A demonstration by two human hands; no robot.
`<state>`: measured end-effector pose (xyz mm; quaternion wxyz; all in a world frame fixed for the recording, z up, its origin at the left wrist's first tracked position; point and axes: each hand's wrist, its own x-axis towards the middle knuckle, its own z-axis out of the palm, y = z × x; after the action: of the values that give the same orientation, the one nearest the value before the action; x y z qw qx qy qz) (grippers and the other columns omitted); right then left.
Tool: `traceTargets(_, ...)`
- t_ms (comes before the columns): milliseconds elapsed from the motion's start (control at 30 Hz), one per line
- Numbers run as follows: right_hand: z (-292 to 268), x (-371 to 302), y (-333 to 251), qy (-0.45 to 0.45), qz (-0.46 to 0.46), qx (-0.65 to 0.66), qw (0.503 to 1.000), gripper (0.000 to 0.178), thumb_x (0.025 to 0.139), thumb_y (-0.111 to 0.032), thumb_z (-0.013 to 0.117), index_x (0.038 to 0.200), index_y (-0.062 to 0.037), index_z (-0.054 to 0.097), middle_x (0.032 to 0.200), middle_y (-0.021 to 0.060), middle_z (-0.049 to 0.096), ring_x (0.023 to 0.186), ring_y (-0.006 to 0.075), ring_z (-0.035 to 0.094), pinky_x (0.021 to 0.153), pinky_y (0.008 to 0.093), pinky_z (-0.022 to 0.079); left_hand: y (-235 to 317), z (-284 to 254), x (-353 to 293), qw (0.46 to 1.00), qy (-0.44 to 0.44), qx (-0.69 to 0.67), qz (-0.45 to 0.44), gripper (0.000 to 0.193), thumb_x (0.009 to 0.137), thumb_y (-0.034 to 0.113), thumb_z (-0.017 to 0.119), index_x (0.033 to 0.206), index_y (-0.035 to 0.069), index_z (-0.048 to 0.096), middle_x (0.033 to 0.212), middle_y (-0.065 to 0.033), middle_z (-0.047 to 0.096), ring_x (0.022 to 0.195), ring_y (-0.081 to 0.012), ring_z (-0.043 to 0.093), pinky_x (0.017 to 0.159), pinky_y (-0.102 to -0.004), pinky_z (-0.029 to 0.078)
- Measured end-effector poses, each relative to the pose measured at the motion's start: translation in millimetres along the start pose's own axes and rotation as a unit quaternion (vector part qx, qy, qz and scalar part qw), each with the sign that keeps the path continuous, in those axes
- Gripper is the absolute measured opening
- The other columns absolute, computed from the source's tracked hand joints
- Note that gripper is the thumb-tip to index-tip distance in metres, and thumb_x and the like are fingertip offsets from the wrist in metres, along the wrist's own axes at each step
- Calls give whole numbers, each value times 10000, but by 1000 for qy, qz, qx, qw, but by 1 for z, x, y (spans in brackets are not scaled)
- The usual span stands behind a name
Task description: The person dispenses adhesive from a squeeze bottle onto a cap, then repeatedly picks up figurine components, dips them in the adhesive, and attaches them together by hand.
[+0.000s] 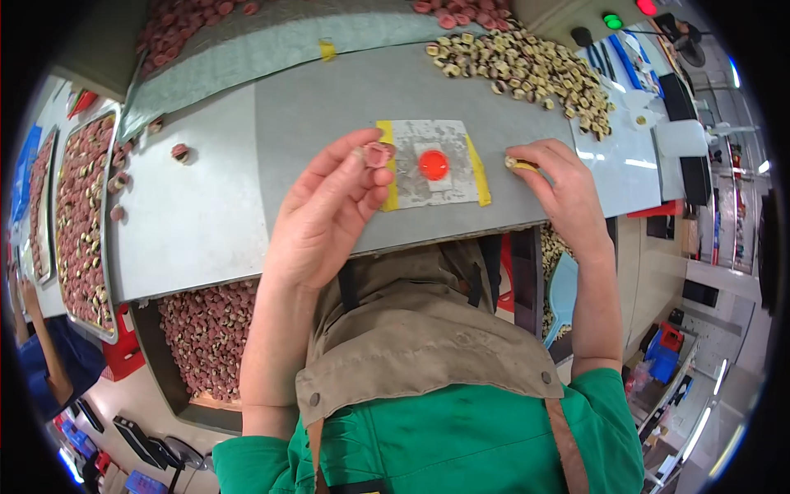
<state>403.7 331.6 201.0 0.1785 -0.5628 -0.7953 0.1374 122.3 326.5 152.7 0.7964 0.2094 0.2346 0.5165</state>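
Between the thumb and fingertips of my left hand [321,206] is a small pink cup-shaped piece [377,155], held above the left edge of a worn white plate [411,136]. My right hand [569,193], to the right of that plate, pinches a small cream-and-dark-brown piece [522,165]. A round, bright red disc [434,165] sits in the middle of the plate, between my hands and touched by neither. Yellow tape strips [479,169] run along the plate's left and right sides.
Loose cream-and-brown pieces [527,66] lie heaped at the back right; pink pieces [185,29] lie at the back left. A full tray [86,222] stands at far left, near another person's arm [45,329]. Below the table are a filled drawer [206,346] and a light-blue scoop [562,296].
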Motion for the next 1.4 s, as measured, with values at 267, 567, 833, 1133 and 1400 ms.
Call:
traceTargets(267, 15, 13, -35, 26, -79, 87, 993, 207, 810, -12, 639, 1016, -29, 658, 950, 102, 613, 880, 249, 598, 757, 324, 480, -2, -1, 0, 999, -18, -15, -25, 370, 977, 196, 544, 1283, -7, 497, 1074, -56, 616, 946, -116, 599, 836, -247, 483)
traceTargets(567, 33, 29, -43, 2, -169, 1, 986, 228, 759, -36, 672, 984, -53, 650, 898, 86, 586, 844, 273, 570, 738, 368, 472, 0, 4, 0, 1000, 2, 26, -14, 358, 971, 165, 550, 1286, 0, 507, 1091, -59, 615, 969, -127, 608, 851, -245, 493)
traceTargets(833, 36, 31, -46, 13, -173, -7, 985, 224, 746, -27, 670, 968, -53, 646, 885, 80, 582, 843, 272, 570, 732, 371, 473, -1, 4, -1, 999, 2, 31, -12, 347, 967, 168, 560, 1268, 2, 515, 1082, -61, 618, 956, -129, 614, 843, -251, 501)
traceTargets(1133, 40, 32, -46, 24, -192, -1, 981, 234, 733, -14, 671, 963, -45, 648, 877, 86, 582, 834, 280, 572, 730, 374, 477, -3, 5, -2, 999, -7, 49, -11, 327, 969, 184, 560, 1236, -1, 522, 1067, -55, 617, 945, -128, 601, 852, -258, 485)
traceTargets(1400, 33, 22, -50, 6, -28, 238, 971, 213, 840, -13, 629, 1054, -18, 638, 962, 90, 595, 914, 185, 591, 791, 281, 468, 4, 12, -5, 997, -1, 76, -24, 349, 976, 208, 545, 1252, -5, 516, 1059, -54, 621, 918, -115, 604, 840, -252, 488)
